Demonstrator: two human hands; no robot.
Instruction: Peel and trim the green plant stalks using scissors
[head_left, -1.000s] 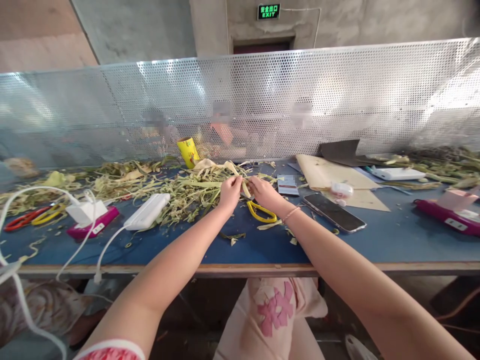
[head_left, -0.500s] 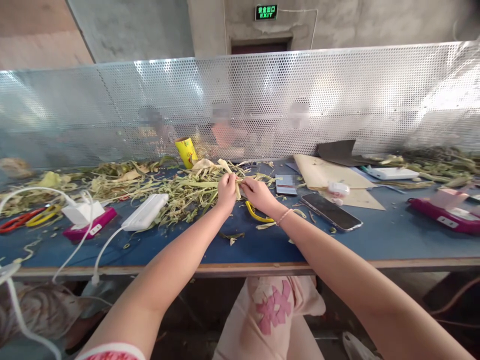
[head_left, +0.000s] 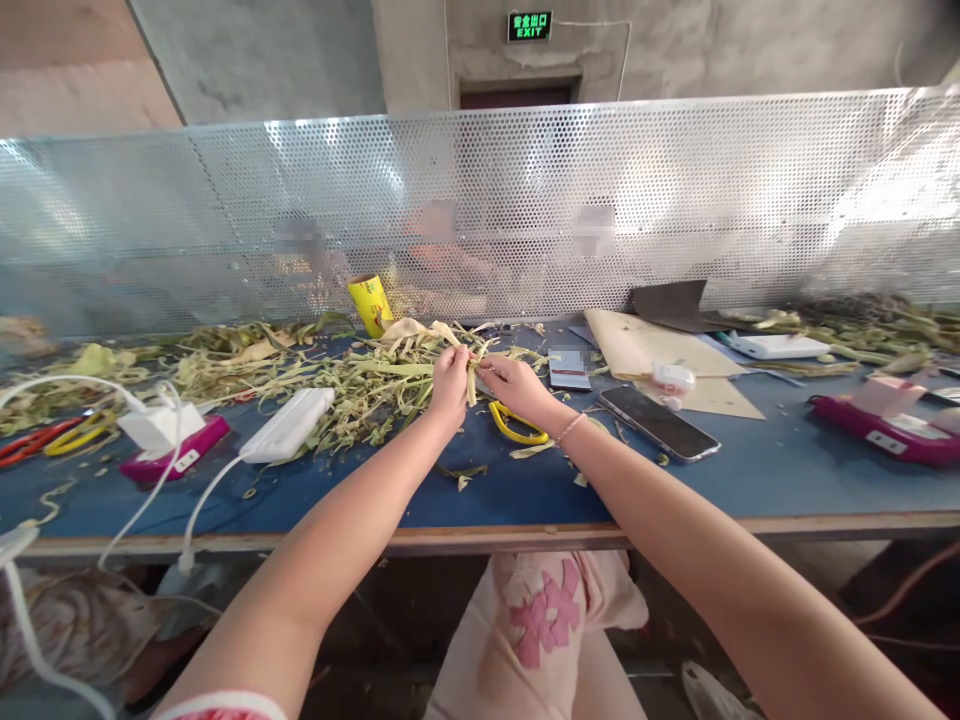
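My left hand is closed around a pale, dried plant stem with strips of husk or leaf, whose exact kind I cannot make out. Beside it, the fingers of my right hand pinch the same stem, close to the left fingertips. A heap of dry green and straw-coloured stems and leaves lies to the left and behind my hands. Below my right hand rest yellow loop handles, apparently of scissors, partly hidden by the hand.
On the blue table lie a white power bank, a phone, magenta power strips, and red and yellow-handled tools. A yellow tube stands near the perforated metal screen. Brown paper lies at right.
My right hand has shifted slightly back from the left, showing more of the yellow handles. Both hands still grip the stem. The view has moved a little.
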